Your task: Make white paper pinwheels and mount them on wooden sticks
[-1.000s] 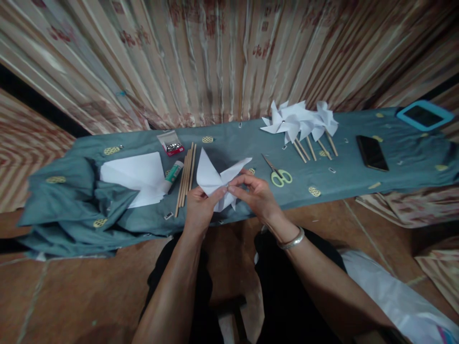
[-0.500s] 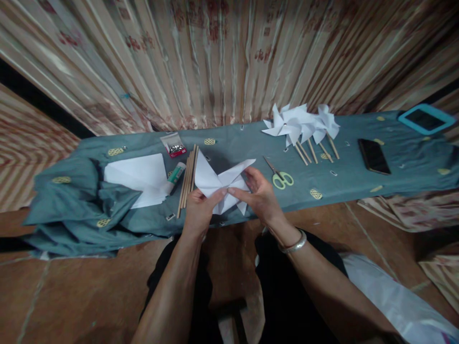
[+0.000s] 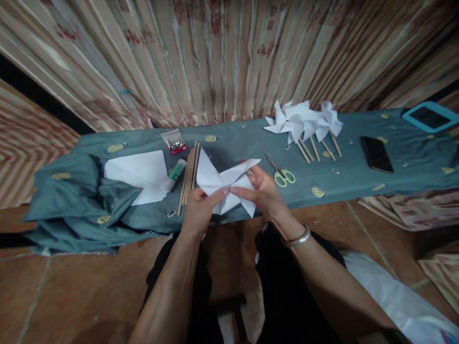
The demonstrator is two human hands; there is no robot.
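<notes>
A white paper pinwheel (image 3: pixel 229 184) is between my two hands, its folded blades spread, with no stick visible on it. My left hand (image 3: pixel 201 205) grips its left side, the thumb pressing near the centre. From the right, my right hand (image 3: pixel 263 191) holds it with the thumb also at the centre; its fingers reach behind the paper. Just left of the pinwheel lie several wooden sticks (image 3: pixel 188 177). Scissors (image 3: pixel 283 176) with pale green handles rest to the right of my right hand.
On the cloth-covered table (image 3: pixel 244 138) are finished pinwheels on sticks (image 3: pixel 301 122), a phone (image 3: pixel 376 154) and a blue-framed tablet (image 3: pixel 430 117). A box of metal pins (image 3: pixel 175 143), a glue stick (image 3: pixel 175 174) and white paper sheets (image 3: pixel 138 172) lie at the left. A curtain (image 3: pixel 215 62) hangs behind.
My right hand has shifted slightly right and down, and the pinwheel's right blades are spread a little wider. Both thumbs stay at its centre. The view has moved slightly.
</notes>
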